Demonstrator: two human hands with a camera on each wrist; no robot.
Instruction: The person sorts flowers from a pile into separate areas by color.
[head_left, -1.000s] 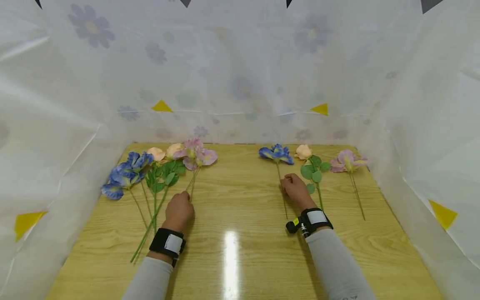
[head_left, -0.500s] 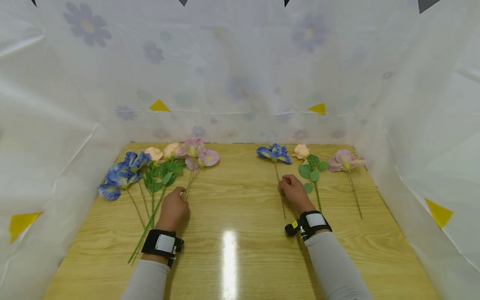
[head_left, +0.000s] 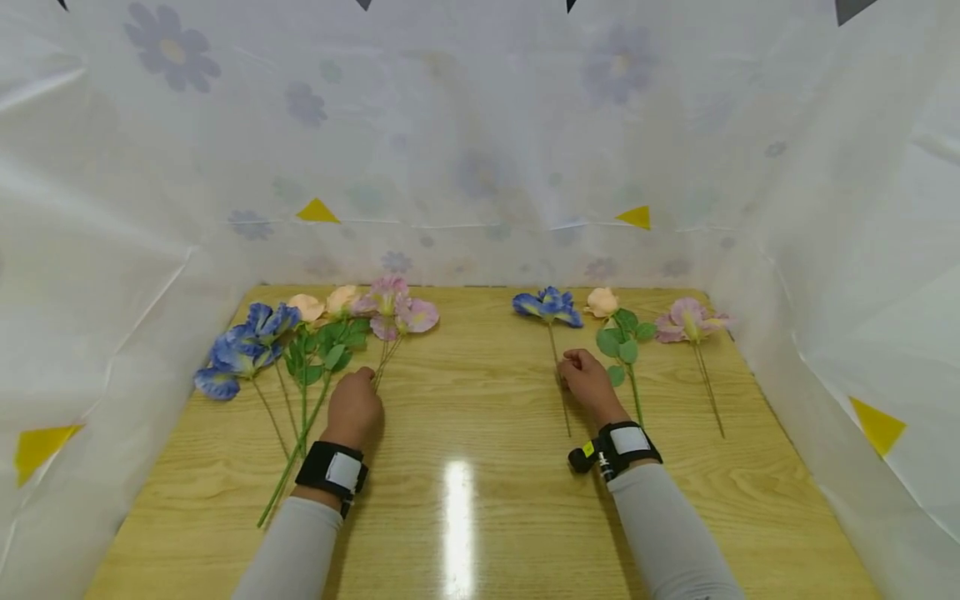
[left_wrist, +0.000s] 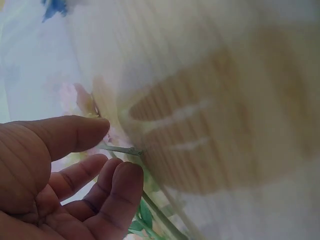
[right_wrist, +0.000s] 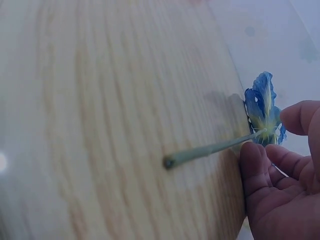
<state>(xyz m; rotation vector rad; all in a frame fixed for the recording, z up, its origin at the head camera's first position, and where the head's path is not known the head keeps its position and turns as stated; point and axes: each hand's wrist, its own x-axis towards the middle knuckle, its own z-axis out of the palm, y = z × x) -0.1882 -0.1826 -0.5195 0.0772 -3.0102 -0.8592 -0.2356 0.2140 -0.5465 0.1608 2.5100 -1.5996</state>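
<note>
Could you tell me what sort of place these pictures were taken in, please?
Probably a small staged craft or recording booth: a wooden table walled on three sides by white flower-printed sheeting with yellow triangle markers, and artificial flowers laid out in rows.

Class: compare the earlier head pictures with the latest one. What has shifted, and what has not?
The left hand crept forward along the pink flower stems, fingers now at them. The right hand slid slightly forward on the blue flower's stem, fingers curled round it. All flowers and the table stayed put.
</note>
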